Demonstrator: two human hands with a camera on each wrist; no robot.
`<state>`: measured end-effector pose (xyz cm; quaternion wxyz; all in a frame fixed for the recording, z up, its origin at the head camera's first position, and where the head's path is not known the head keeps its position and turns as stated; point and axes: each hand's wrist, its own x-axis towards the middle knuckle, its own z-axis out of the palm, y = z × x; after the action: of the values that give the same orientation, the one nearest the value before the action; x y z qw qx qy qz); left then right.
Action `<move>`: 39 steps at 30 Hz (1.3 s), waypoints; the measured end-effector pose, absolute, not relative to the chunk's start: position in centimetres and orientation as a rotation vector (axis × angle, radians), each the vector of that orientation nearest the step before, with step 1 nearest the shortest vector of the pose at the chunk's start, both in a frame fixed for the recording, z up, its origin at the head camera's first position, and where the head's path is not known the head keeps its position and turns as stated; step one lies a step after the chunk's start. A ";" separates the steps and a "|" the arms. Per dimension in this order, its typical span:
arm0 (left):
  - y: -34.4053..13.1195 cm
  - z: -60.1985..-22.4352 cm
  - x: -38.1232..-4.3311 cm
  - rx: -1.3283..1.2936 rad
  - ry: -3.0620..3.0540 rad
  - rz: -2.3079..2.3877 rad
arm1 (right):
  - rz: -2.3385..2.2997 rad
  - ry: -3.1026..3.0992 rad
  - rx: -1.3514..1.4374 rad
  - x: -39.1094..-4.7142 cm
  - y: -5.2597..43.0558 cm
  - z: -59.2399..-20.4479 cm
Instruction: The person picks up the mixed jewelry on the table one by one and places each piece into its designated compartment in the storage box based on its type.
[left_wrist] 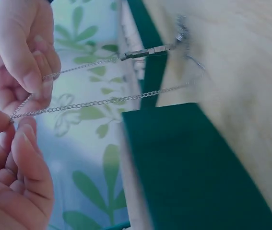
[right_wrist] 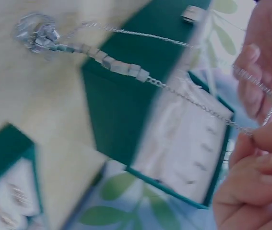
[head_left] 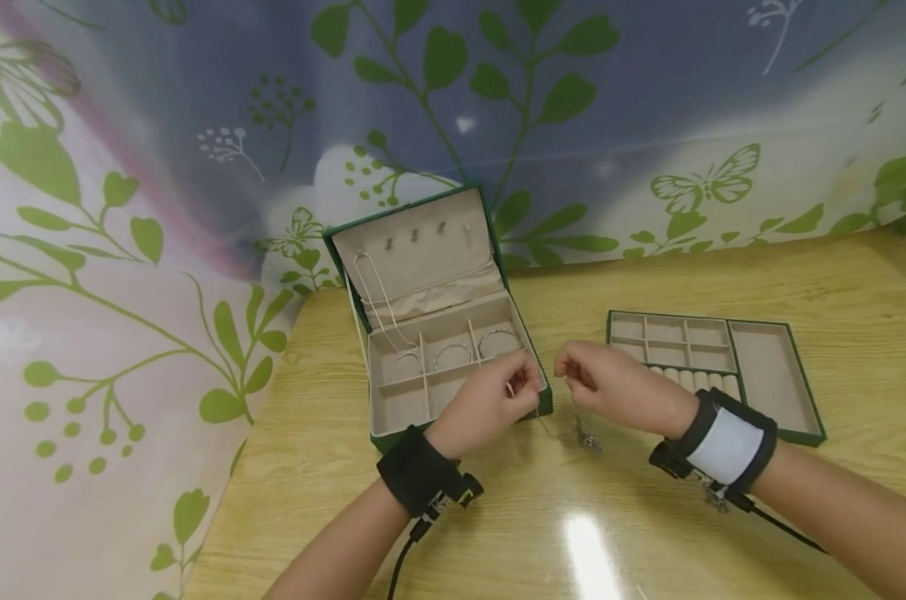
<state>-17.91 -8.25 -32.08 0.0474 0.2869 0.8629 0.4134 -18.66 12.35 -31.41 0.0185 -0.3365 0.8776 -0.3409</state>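
My left hand [head_left: 493,387] and right hand [head_left: 621,387] face each other just in front of the box, each pinching part of a silver chain necklace [left_wrist: 85,104] between thumb and fingers. Two strands of fine chain hang down from the fingertips. One strand carries small block-shaped beads [right_wrist: 109,62], and a shiny silver cluster pendant [head_left: 586,437] dangles at the bottom, over the table. The left hand overlaps the right front corner of an open green jewelry box [head_left: 544,407]. The right hand is just left of a separate green-edged tray [head_left: 778,371].
Round bracelets [head_left: 453,358] lie in the box's rear compartments. A light necklace [head_left: 381,287] hangs from the raised lid [head_left: 430,262], which has several small hooks. Beige ring rolls [head_left: 702,382] line part of the tray. Behind the wooden table [head_left: 310,500] hangs a leaf-patterned cloth [head_left: 595,167].
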 end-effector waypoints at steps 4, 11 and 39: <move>-8.8 -31.0 -18.1 0.835 2.546 1.460 | -1.079 2.787 -1.056 -18.5 12.0 -29.2; -9.3 -28.9 -18.0 0.860 2.485 1.571 | -1.203 2.753 -0.988 -18.3 11.9 -26.2; -11.7 -20.0 -17.0 1.185 2.546 1.527 | -1.395 2.817 -1.327 -17.5 11.3 -19.0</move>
<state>-16.95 -11.73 -20.00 -0.0276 0.3706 0.7962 0.4775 -17.53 11.26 -19.03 -0.1352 -0.3854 0.8180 -0.4051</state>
